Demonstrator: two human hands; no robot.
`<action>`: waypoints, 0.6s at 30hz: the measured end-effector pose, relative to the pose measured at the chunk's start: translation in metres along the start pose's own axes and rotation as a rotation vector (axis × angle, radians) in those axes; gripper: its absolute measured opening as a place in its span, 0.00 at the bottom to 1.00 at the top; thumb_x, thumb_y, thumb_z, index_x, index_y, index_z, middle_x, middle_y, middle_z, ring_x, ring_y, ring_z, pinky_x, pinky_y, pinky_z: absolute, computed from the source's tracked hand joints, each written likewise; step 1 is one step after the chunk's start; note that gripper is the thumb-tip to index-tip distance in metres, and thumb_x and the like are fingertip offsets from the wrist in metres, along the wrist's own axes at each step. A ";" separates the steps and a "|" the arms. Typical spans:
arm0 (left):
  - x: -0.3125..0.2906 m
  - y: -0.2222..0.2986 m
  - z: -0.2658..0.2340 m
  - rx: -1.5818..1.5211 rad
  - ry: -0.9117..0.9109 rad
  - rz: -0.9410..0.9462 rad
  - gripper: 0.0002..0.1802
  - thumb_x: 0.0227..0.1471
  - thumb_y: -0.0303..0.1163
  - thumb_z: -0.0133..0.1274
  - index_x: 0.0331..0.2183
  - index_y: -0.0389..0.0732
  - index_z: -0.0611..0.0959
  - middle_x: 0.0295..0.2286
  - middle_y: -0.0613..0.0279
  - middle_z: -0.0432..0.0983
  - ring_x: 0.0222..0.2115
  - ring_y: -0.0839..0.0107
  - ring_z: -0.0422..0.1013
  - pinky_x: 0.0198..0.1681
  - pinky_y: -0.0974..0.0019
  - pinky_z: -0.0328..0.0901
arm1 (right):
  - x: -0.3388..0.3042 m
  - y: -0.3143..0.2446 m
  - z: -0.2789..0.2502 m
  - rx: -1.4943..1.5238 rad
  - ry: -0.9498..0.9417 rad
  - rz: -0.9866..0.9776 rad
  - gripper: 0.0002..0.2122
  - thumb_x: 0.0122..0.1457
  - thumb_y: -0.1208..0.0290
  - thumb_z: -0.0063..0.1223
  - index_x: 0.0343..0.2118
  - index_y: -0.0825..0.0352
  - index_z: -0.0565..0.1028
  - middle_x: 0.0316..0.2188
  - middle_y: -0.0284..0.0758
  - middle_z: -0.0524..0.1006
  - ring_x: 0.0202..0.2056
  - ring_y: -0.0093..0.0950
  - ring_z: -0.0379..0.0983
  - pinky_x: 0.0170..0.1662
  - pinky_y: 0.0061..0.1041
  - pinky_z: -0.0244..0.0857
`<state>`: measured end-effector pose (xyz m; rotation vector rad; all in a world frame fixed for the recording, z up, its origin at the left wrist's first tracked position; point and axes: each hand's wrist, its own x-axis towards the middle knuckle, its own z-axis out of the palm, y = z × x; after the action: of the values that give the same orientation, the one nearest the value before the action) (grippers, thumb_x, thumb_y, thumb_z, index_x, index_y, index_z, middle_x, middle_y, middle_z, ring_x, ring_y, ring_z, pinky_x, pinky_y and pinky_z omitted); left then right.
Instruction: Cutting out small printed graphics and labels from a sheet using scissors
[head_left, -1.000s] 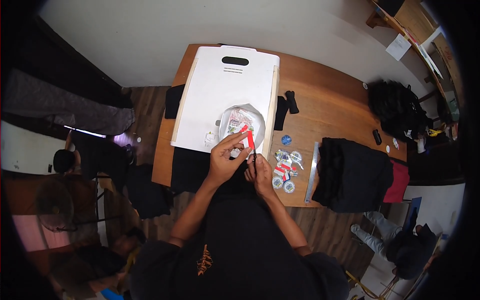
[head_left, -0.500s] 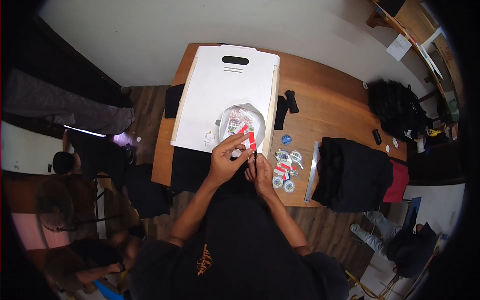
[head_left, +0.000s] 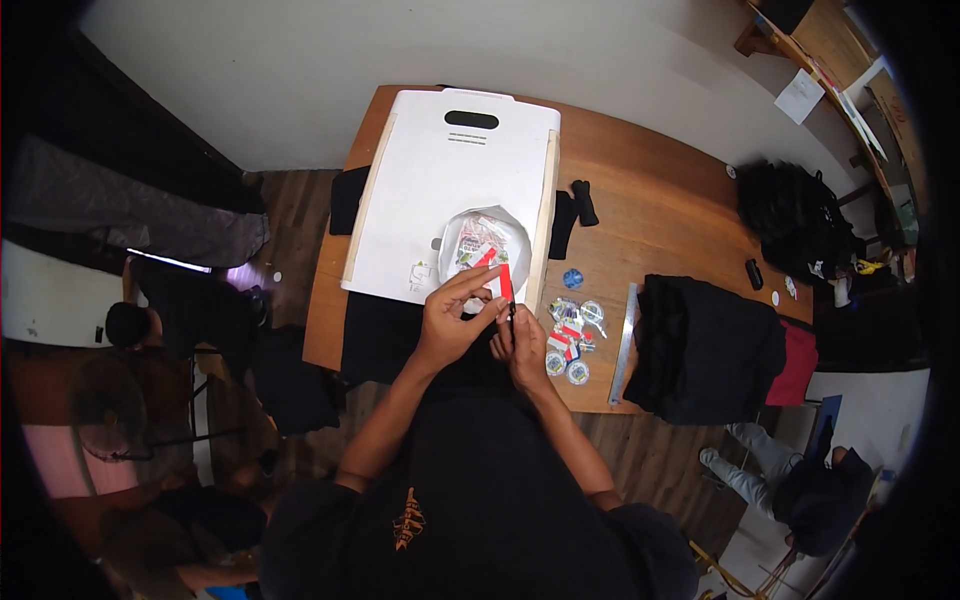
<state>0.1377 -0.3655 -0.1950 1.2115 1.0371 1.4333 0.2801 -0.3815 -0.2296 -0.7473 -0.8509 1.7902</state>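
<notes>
My left hand (head_left: 450,322) is closed, its fingertips at the edge of a small red-and-white strip (head_left: 504,281). Close beside it, my right hand (head_left: 522,348) is closed around a slim black thing (head_left: 513,309) whose tip meets the strip's lower end; its kind is too small to tell. Just beyond the fingers lies a round white bowl-like holder (head_left: 522,238) with printed packets and red-and-white strips inside. It rests on a white board (head_left: 420,180) with an oval slot at its far end. My left hand partly hides the holder's near side.
Right of my hands, the wooden table (head_left: 640,210) bears small clear packets (head_left: 566,335), a blue round piece (head_left: 573,278), a metal ruler (head_left: 624,345) and a stack of black cloth (head_left: 705,340). A black backpack (head_left: 800,215) stands farther right. Other people sit at both sides.
My hands stay almost in place, with the red strip turned slightly between them. At the lower left, another person's arm has shifted downward.
</notes>
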 end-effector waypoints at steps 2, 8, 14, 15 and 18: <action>0.000 0.000 0.000 -0.005 -0.005 -0.005 0.25 0.50 0.13 0.59 0.52 0.31 0.78 0.50 0.51 0.71 0.39 0.78 0.73 0.46 0.74 0.68 | 0.001 0.000 0.000 -0.023 -0.002 -0.005 0.18 0.72 0.53 0.33 0.35 0.62 0.67 0.13 0.22 0.54 0.12 0.15 0.45 0.18 0.19 0.43; -0.003 -0.002 -0.001 -0.010 -0.007 -0.048 0.26 0.50 0.14 0.59 0.52 0.30 0.77 0.49 0.51 0.72 0.38 0.78 0.73 0.47 0.74 0.68 | 0.001 -0.008 0.006 -0.053 0.004 -0.013 0.18 0.72 0.53 0.33 0.33 0.62 0.66 0.13 0.22 0.54 0.12 0.15 0.45 0.18 0.20 0.43; -0.003 -0.003 0.000 0.017 0.004 -0.035 0.26 0.50 0.15 0.59 0.52 0.31 0.78 0.49 0.51 0.73 0.38 0.78 0.73 0.46 0.74 0.68 | 0.000 -0.003 0.003 -0.030 0.011 0.010 0.18 0.72 0.53 0.33 0.33 0.62 0.66 0.13 0.22 0.54 0.12 0.16 0.45 0.18 0.20 0.43; -0.003 -0.003 -0.001 0.031 -0.001 -0.028 0.25 0.50 0.15 0.60 0.52 0.31 0.78 0.48 0.51 0.73 0.39 0.78 0.73 0.46 0.74 0.68 | 0.000 -0.006 0.005 -0.010 0.008 -0.007 0.17 0.72 0.54 0.33 0.35 0.63 0.67 0.13 0.22 0.54 0.12 0.15 0.46 0.18 0.19 0.43; -0.002 -0.003 -0.001 0.044 -0.002 -0.001 0.24 0.50 0.16 0.59 0.51 0.31 0.79 0.47 0.52 0.75 0.39 0.76 0.73 0.46 0.73 0.68 | 0.000 -0.008 0.006 0.007 0.000 -0.025 0.17 0.72 0.55 0.34 0.37 0.65 0.67 0.13 0.22 0.55 0.12 0.14 0.46 0.18 0.18 0.43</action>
<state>0.1368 -0.3668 -0.1986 1.2435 1.0733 1.4148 0.2790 -0.3808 -0.2199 -0.7289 -0.8496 1.7697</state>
